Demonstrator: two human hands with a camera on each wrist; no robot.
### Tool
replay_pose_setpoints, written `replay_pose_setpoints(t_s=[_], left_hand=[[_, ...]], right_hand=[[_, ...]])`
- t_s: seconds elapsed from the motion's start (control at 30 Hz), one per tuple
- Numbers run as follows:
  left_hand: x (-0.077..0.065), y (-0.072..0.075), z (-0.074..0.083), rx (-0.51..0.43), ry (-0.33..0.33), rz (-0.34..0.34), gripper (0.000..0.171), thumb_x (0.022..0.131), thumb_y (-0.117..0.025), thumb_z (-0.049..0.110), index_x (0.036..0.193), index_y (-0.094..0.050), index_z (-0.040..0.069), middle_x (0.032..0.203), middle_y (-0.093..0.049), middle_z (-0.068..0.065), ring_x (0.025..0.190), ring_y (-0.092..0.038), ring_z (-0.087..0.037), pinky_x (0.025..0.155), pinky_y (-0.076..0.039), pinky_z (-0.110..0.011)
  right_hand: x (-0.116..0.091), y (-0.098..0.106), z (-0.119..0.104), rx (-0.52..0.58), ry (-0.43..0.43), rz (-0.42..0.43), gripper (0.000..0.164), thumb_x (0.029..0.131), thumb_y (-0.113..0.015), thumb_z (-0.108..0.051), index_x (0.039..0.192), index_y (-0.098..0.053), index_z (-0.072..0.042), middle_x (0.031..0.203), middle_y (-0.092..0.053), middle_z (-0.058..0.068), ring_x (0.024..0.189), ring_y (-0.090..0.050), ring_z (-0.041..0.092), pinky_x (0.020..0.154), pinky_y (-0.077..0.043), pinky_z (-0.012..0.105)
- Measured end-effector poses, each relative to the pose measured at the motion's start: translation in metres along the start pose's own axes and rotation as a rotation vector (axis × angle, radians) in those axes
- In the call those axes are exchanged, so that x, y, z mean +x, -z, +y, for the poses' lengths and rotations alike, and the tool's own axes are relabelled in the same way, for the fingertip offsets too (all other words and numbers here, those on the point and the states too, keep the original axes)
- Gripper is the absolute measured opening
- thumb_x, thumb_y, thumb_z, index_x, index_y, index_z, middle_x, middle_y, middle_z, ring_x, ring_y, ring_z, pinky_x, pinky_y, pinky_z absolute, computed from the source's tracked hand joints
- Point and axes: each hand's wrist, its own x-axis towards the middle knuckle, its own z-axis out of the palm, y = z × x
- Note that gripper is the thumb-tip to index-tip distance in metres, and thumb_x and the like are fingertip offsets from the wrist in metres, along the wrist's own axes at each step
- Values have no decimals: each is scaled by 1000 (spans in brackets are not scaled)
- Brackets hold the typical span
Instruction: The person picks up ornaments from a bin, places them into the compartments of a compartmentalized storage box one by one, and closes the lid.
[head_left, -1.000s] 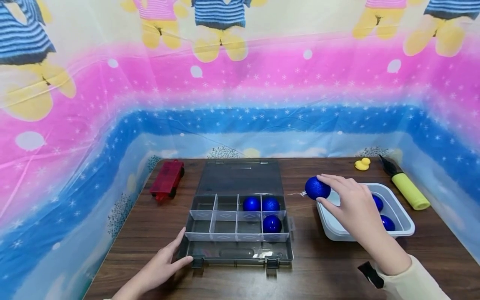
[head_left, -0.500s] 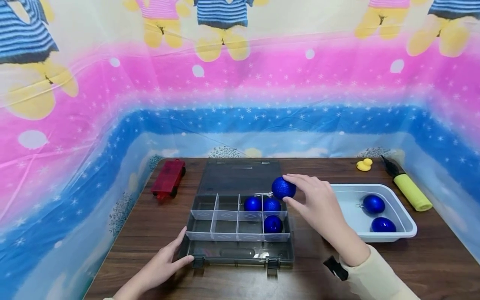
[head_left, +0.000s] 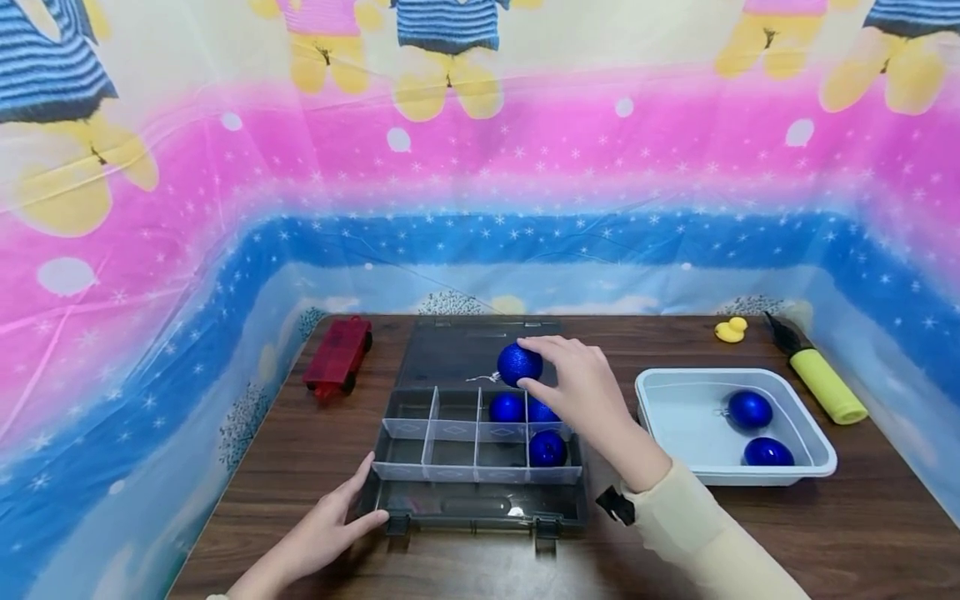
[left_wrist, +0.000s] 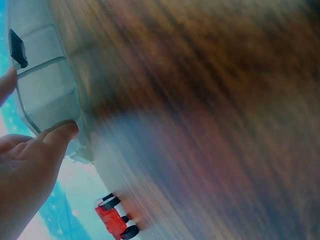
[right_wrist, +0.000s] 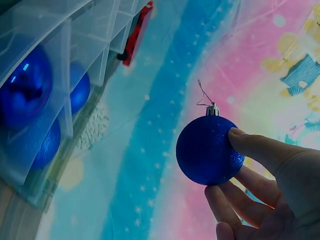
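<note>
My right hand point(head_left: 585, 387) pinches a glittery blue Christmas ball point(head_left: 519, 365) between thumb and fingers, above the back row of a grey divided plastic box point(head_left: 450, 450). In the right wrist view, the ball point(right_wrist: 206, 152) shows a silver cap and a thin wire loop. Three blue balls sit in the box's compartments: a matte one point(head_left: 507, 407), a glittery one partly hidden by my hand point(head_left: 542, 411), and a shiny one point(head_left: 547, 448) in front. My left hand point(head_left: 322, 525) rests against the box's front left corner, fingers and thumb spread along its side.
A white tub point(head_left: 675, 417) holding two blue balls point(head_left: 750, 410) stands right of the box. Behind it are a yellow rubber duck point(head_left: 731, 330) and a yellow-green hand pump point(head_left: 825, 383). A red toy car point(head_left: 337, 358) lies at the left. The box's lid point(head_left: 442, 354) leans open at the back.
My right hand has carried the glittery ball left from over the tub to above the box's back compartments. The left hand has stayed at the box corner.
</note>
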Motion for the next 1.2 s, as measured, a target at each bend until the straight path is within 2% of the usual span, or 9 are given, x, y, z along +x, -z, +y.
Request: replay_pose_setpoints(t_s=[0.13, 0.37, 0.6, 0.93, 1.2], left_hand=[[1, 0, 0, 6, -4, -1, 85, 94, -62, 35, 155, -11, 6, 155, -17, -22, 137, -25, -39, 105, -28, -56], [1, 1, 1, 13, -6, -5, 85, 95, -62, 37, 155, -10, 7, 155, -16, -22, 138, -24, -38, 106, -27, -56], [0, 1, 1, 12, 5, -3, 86, 94, -63, 37, 155, -11, 8, 155, -16, -22, 138, -24, -38, 105, -28, -56], [0, 1, 2, 20, 25, -2, 86, 94, -63, 37, 155, -12, 5, 154, -18, -24, 137, -26, -40, 104, -29, -57], [0, 2, 3, 5, 37, -11, 86, 94, -62, 39, 155, -11, 6, 154, -17, -25, 137, -25, -41, 104, -28, -58]], right_hand=[[10, -16, -8, 20, 15, -30, 49, 84, -77, -34, 128, -64, -20, 123, -63, 0, 109, -58, 22, 90, -42, 48], [32, -49, -18, -42, 23, -116, 49, 83, -76, -40, 127, -65, -22, 120, -65, -1, 107, -59, 21, 88, -43, 44], [49, -74, -33, -38, 35, -184, 49, 84, -74, -41, 127, -66, -20, 120, -65, 0, 110, -59, 21, 90, -43, 44], [63, -101, -58, -36, 30, -265, 49, 85, -73, -43, 127, -66, -19, 120, -65, 1, 107, -60, 21, 91, -45, 42], [67, -119, -71, -101, 25, -314, 50, 85, -73, -44, 128, -65, -21, 120, -65, 0, 105, -62, 19, 90, -47, 39]])
